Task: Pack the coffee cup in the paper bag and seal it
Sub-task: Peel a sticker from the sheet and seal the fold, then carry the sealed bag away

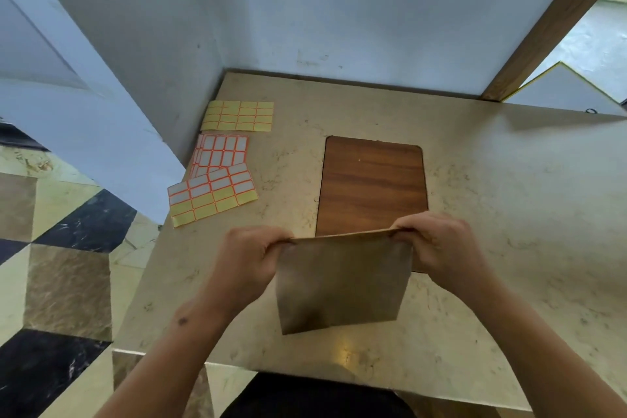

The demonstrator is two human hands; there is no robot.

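Both grips pinched shut on the upper edge of a flat brown paper bag (342,278): left hand (246,256) at the left corner, right hand (441,248) at the right corner, top edge drawn taut between them. Bag held up just above the beige marble-patterned table (509,197), lower corner near the near edge, partly covering a dark wood-grain rectangular board (373,183) behind it. Likely light, thin, easily creased and torn; best taken at the corners of the mouth, as now, with gentle pull. Coffee cup not in view; whether anything sits inside cannot be told, though the bag hangs flat. Three sheets of yellow and white orange-bordered sticker labels (217,176) lying at the far left of the table, presumably for sealing. Smooth, hard table; white walls close behind; patterned tile floor at left.
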